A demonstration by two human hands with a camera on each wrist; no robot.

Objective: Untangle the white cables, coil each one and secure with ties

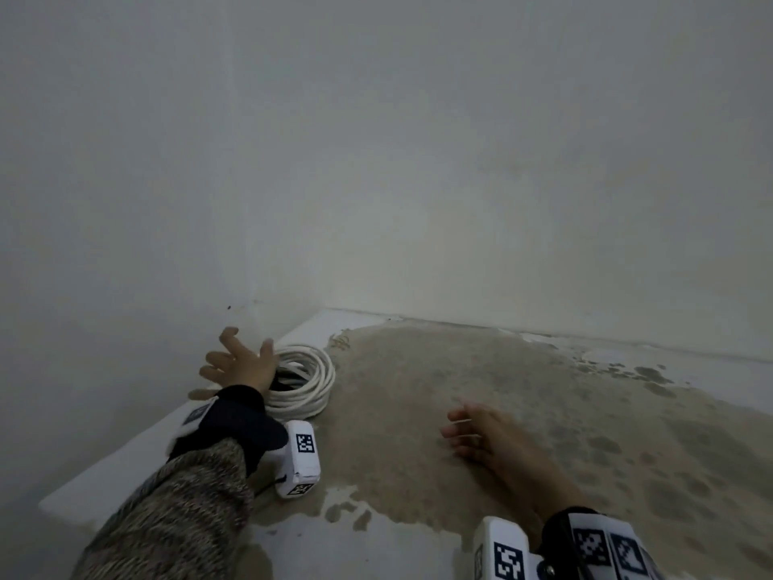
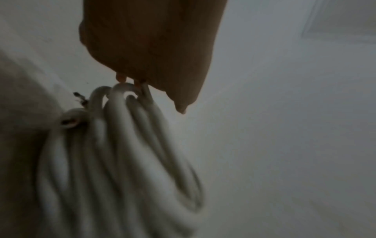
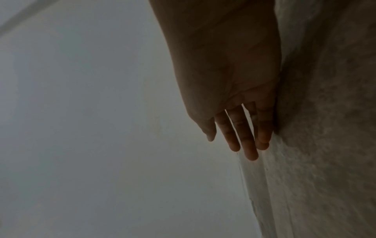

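Note:
A coiled white cable (image 1: 307, 380) lies on the stained floor near the corner of two walls. My left hand (image 1: 240, 362) hovers at the coil's left side with its fingers spread, gripping nothing. In the left wrist view the palm (image 2: 150, 48) hangs just above the blurred cable loops (image 2: 122, 145), and a small dark tie end (image 2: 80, 98) shows at the coil's edge. My right hand (image 1: 472, 433) is flat and open over the floor to the right of the coil, well apart from it. The right wrist view shows straight fingers (image 3: 242, 133) holding nothing.
White walls (image 1: 376, 161) meet in a corner just behind the coil. The floor (image 1: 502, 391) carries a wide brownish stain. A pale raised strip (image 1: 138, 454) runs along the left wall's foot.

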